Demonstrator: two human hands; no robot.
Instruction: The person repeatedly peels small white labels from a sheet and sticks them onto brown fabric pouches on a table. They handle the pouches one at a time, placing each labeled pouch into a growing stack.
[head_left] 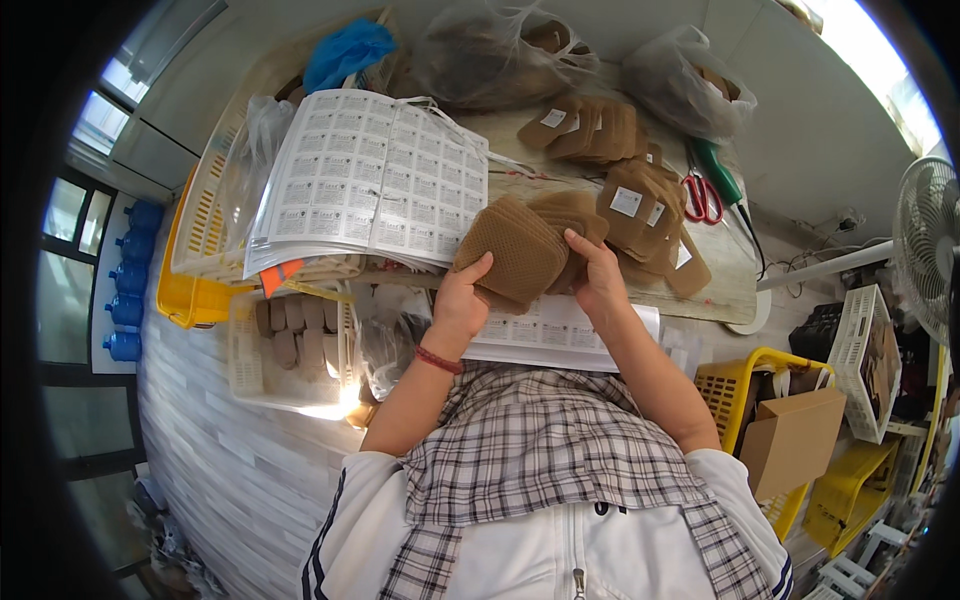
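My left hand [462, 305] is closed on a stack of brown, rounded textured fabric pads [510, 248], its thumb lying over the top one. Beside it, my right hand [601, 283] pinches a second bunch of similar brown pads [566, 212], partly overlapped by the first. Just past my right hand lie fanned-out brown pads with white labels [640, 205]. A further row of labelled pads [592, 130] is farther back. Printed label sheets [560, 335] lie under my wrists at the table's near edge.
A big pile of label sheets [370, 185] rests over a cream basket [205, 215] at left. Red-handled scissors [703, 200] and a green-handled corded tool [717, 172] lie at right. Plastic bags [500, 60] stand behind. A fan [925, 245] and yellow basket [725, 400] are on the right.
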